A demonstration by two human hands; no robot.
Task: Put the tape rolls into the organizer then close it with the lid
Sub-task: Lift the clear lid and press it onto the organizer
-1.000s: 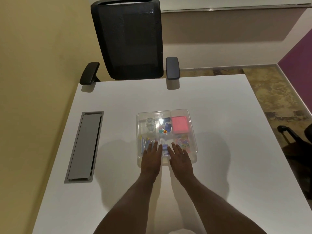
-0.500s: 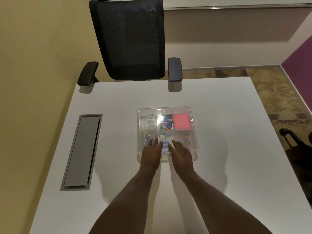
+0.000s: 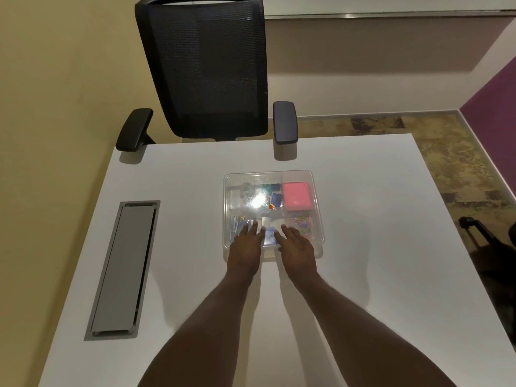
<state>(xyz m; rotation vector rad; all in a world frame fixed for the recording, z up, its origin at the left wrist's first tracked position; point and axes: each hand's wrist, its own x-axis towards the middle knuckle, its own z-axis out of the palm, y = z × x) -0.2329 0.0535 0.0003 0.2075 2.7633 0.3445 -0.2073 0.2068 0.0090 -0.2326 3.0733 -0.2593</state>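
1. Since the earlier frames both hands lie a little nearer the front edge of the box, with fingertips reaching less far over it; the whole scene sits lower in the view and more of the chair back shows.
2. Clear plastic lid (image 3: 296, 174): lies flat on top of the clear square compartmented organizer (image 3: 320, 248), which stands near the middle of the white rectangular table (image 3: 377, 275).
3. Left hand (image 3: 245, 248): palm down, fingers extended and slightly spread, resting flat on the near-left part of the lid; it grips nothing.
4. Right hand (image 3: 297, 247): palm down, fingers extended, resting flat on the near-centre of the lid, just beside the left hand and apart from it; it grips nothing.
5. Clear tape rolls (image 3: 247, 191): seen through the lid in the far-left compartment; a bright glare beside them hides detail, so their number cannot be told.
6. Pink rectangular pad (image 3: 297, 195): fills the far-right compartment.
7. Multicoloured paper clips (image 3: 300, 222): lie in the near-right compartment, just beyond the right fingertips.
8. Small blue and green items (image 3: 275, 191): in the far-middle compartment, too small to identify.
9. Grey recessed cable hatch (image 3: 122, 270): set into the table, well left of the organizer.
10. Black mesh office chair (image 3: 206, 68): stands at the table's far edge.
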